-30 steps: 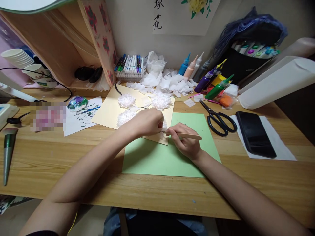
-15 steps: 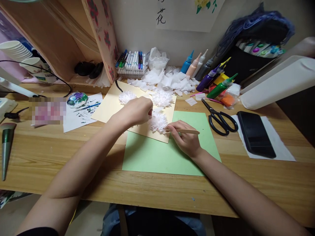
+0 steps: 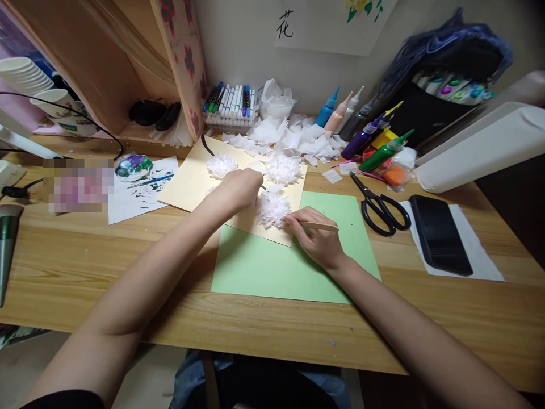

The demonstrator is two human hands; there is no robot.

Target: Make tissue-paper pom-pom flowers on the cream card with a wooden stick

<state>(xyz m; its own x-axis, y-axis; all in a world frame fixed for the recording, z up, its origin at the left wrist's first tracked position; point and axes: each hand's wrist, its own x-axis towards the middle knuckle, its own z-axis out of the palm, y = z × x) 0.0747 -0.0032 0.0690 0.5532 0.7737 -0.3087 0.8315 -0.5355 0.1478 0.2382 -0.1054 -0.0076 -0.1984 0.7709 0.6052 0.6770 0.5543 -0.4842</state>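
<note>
A cream card (image 3: 187, 182) lies on the wooden desk with white tissue pompom flowers on it. My left hand (image 3: 238, 188) is closed and rests on the card between the flowers, covering one of them; whether it grips anything is hidden. My right hand (image 3: 317, 238) holds a thin wooden stick (image 3: 319, 226) whose tip touches the near tissue flower (image 3: 272, 208). Two more flowers sit further back, one at the left (image 3: 221, 165) and one at the right (image 3: 283, 168). A green paper sheet (image 3: 272, 267) lies under my right wrist.
Black scissors (image 3: 381, 209) and a dark phone (image 3: 440, 233) on white paper lie to the right. Paint bottles (image 3: 374, 149), a marker tray (image 3: 232, 108) and a heap of tissue scraps (image 3: 298, 139) line the back. A paint palette (image 3: 133, 167) and a painted sheet sit at the left.
My left hand moved back and left off the near flower, uncovering it. The right hand with the stick stayed beside that flower.
</note>
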